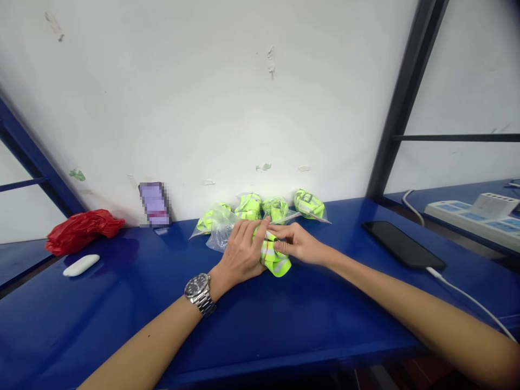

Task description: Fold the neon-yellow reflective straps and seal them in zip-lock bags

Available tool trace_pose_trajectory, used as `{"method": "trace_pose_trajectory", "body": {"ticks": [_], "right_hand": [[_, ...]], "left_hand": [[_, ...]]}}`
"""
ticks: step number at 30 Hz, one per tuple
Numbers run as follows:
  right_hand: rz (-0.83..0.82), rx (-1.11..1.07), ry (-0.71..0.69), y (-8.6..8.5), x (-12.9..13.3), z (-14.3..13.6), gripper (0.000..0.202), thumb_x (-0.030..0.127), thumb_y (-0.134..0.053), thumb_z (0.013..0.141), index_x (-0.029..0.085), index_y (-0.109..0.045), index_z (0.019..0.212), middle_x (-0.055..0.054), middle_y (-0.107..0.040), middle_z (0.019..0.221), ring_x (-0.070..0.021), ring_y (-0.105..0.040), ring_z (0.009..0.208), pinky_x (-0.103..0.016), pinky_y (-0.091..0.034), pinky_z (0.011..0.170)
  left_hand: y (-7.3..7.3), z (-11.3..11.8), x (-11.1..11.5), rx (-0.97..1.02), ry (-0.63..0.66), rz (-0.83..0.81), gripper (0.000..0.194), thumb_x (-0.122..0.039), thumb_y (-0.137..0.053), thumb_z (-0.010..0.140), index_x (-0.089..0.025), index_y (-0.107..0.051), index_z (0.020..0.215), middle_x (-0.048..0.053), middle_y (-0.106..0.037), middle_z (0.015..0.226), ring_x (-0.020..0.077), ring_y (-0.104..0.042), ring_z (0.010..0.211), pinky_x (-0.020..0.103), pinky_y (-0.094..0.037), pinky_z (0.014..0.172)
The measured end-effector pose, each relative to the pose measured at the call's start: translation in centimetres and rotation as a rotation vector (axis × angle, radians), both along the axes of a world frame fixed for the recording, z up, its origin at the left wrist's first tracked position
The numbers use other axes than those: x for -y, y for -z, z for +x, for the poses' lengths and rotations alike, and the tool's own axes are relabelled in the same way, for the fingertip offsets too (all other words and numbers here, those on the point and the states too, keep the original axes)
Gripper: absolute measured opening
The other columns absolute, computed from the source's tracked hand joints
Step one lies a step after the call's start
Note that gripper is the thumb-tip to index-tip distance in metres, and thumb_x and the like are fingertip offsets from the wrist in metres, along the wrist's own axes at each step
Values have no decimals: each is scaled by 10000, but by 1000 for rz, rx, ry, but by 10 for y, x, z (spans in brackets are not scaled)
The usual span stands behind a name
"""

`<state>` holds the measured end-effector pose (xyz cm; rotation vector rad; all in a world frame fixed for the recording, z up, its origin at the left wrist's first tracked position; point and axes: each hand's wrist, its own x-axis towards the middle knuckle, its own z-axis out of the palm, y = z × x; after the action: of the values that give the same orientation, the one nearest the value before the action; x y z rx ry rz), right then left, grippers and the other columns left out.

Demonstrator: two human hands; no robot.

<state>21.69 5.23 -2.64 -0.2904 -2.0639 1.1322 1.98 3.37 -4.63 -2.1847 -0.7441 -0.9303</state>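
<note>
A bundled fluorescent yellow-green vest with pale reflective strips lies between my hands above the blue table. My left hand, a metal watch on its wrist, is wrapped over the bundle's left side. From the right, my right hand pinches the fabric between thumb and fingers. A clear plastic bag extends out behind my left hand; whether it encloses the bundle I cannot tell. Just beyond, several similar yellow-green bundles in clear bags sit along the wall.
At the left lie a red plastic bag and a white oval case. A phone leans against the wall. On the right, a black phone has a white cable, near a power strip. Metal posts flank the table.
</note>
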Motion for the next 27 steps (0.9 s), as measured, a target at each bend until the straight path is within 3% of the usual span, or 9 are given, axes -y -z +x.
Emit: {"method": "trace_pose_trajectory", "body": {"ticks": [6, 9, 14, 20, 24, 27], "right_hand": [[153, -31, 187, 12, 2, -12, 243, 308, -601, 834, 153, -713, 684, -32, -641, 645, -204, -611, 714, -344, -477, 786], [160, -23, 256, 19, 1, -15, 214, 247, -577, 820, 153, -708, 679, -23, -648, 647, -184, -595, 668, -307, -469, 696], [248, -92, 449, 24, 5, -20, 226, 220, -553, 825, 176, -701, 660, -48, -670, 790, -190, -600, 795, -307, -449, 747], [301, -73, 708, 22, 15, -27, 302, 269, -561, 845, 173, -637, 569, -6, -510, 562, -134, -459, 583, -271, -371, 578], [311, -4, 666, 14, 15, -23, 243, 286, -587, 827, 162, -676, 638, -10, -512, 580, -138, -461, 595, -286, -372, 591], [194, 6, 500, 5, 14, -13, 227, 366, -597, 841, 176, -717, 883, -36, -592, 728, -167, -536, 701, -297, -425, 636]], "left_hand": [[1, 8, 6, -129, 17, -80, 811, -203, -532, 770, -42, -165, 1476, 209, -570, 1136, 325, -528, 1060, 522, -426, 941], [1, 11, 7, -112, 37, -91, 830, -160, -515, 757, -51, -136, 1487, 204, -567, 1138, 319, -525, 1062, 520, -426, 942], [-2, 17, 11, -47, 94, -85, 890, -135, -522, 722, -59, -92, 1496, 200, -554, 1156, 320, -520, 1056, 514, -442, 922], [-9, 22, 19, -9, 111, -36, 880, -154, -529, 744, -56, -82, 1496, 207, -551, 1152, 325, -521, 1066, 525, -449, 914], [-10, 19, 15, 40, 145, -27, 868, -196, -567, 774, -82, -96, 1495, 184, -582, 1111, 300, -566, 1010, 492, -481, 882], [-11, 12, 10, 150, 147, -35, 919, -293, -635, 775, -93, -91, 1489, 179, -594, 1121, 288, -597, 984, 466, -506, 857]]}}
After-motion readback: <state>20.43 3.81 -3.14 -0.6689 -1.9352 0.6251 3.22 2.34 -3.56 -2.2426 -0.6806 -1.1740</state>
